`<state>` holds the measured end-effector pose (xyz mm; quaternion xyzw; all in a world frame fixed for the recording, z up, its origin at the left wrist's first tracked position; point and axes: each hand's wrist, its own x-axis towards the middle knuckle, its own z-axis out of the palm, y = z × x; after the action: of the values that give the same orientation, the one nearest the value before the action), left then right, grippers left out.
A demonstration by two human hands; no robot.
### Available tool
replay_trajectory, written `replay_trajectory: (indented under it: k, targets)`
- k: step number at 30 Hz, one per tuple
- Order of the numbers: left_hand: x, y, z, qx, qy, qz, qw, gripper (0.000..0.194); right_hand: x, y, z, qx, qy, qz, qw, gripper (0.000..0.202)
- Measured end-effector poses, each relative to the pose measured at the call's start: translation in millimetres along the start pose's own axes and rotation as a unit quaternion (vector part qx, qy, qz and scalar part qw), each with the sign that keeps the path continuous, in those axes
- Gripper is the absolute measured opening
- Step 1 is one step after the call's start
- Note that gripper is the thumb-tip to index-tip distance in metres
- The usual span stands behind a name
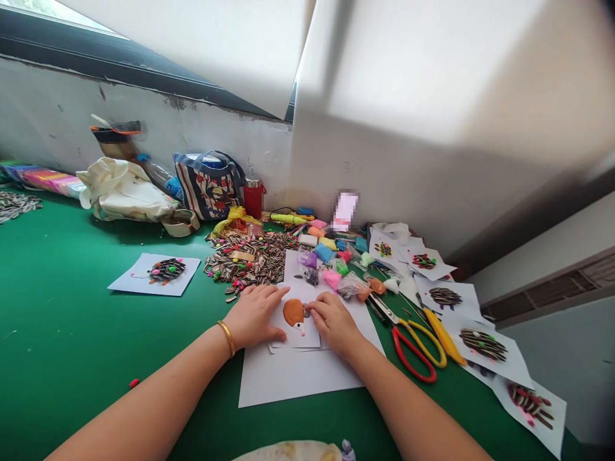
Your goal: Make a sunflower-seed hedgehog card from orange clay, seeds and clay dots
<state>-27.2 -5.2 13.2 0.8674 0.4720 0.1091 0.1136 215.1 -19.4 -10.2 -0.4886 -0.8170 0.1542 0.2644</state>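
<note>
A small white card [283, 340] lies on larger white paper [298, 378] in the middle of the green table. On the card is an orange clay shape [293, 312] with a white pointed face and a pink tip. My left hand [257, 314] rests flat on the card's left side, fingers and thumb spread. My right hand [334, 322] is at the shape's right edge, thumb and forefinger pinched on a small dark piece, which looks like a sunflower seed [306, 313]. Behind the hands lies a pile of striped seeds [259, 259].
Clay packets [331, 278] sit behind the card. Red-handled scissors [414, 358], yellow-handled scissors [425, 339] and a yellow cutter [444, 338] lie at right, beside finished seed pictures [483, 344]. Another picture card [158, 275] lies left. Bags [127, 192] and a red bottle [253, 198] stand behind.
</note>
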Motion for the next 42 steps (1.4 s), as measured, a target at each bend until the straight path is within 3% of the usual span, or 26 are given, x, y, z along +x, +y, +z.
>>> replay_trajectory:
  k: [4,11,18,32,42]
  targets:
    - [0,-1,0.4,0.004,-0.001,0.0,1.0,0.101,0,2,1,0.013,0.017,0.006,1.0,0.023]
    - [0,-1,0.8,0.009,0.002,0.002,1.0,0.102,2,2,3,-0.02,-0.008,0.007,1.0,0.032]
    - [0,-1,0.3,0.002,0.0,0.001,1.0,0.101,-1,9,4,0.014,0.048,-0.018,0.999,0.031]
    - [0,-1,0.7,-0.002,-0.005,-0.007,1.0,0.101,-13,3,-5,-0.019,0.016,-0.1,0.995,0.03]
    - [0,1,-1.7,-0.001,-0.009,-0.008,1.0,0.101,-13,3,-5,-0.025,0.007,-0.103,0.994,0.029]
